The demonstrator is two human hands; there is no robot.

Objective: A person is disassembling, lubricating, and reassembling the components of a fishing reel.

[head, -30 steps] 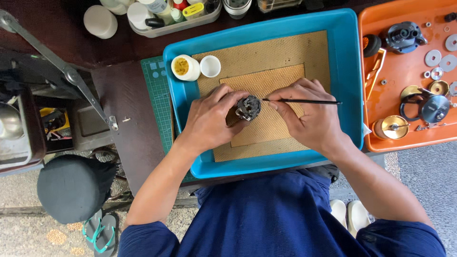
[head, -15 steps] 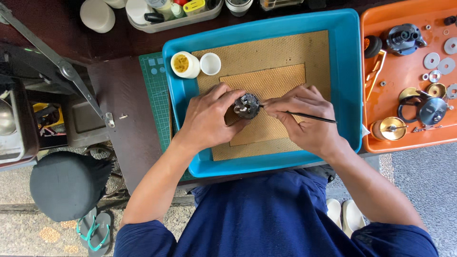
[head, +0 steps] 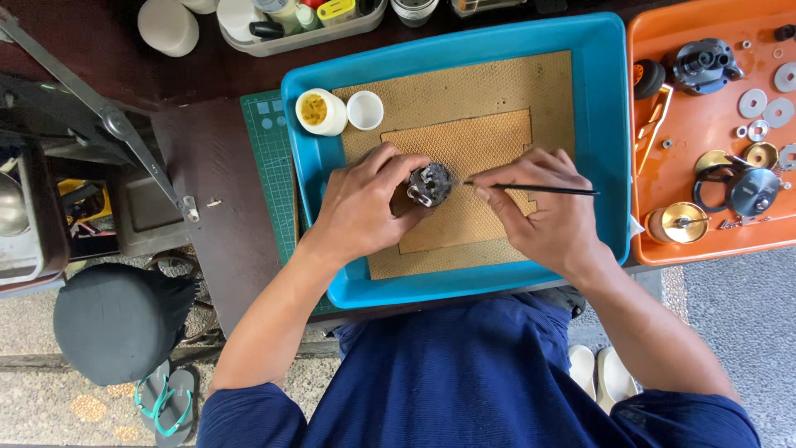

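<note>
The left hand [head: 361, 207] grips a small dark round metal part [head: 429, 183] over the perforated mat in the blue tray [head: 609, 141]. The right hand [head: 543, 211], pinching a thin brush [head: 539, 189], has drawn its tip back from the part toward three o'clock since half a second ago. A small white grease pot [head: 319, 111] sits at eleven o'clock of the part, an orange tray [head: 705, 124] of parts at three.
</note>
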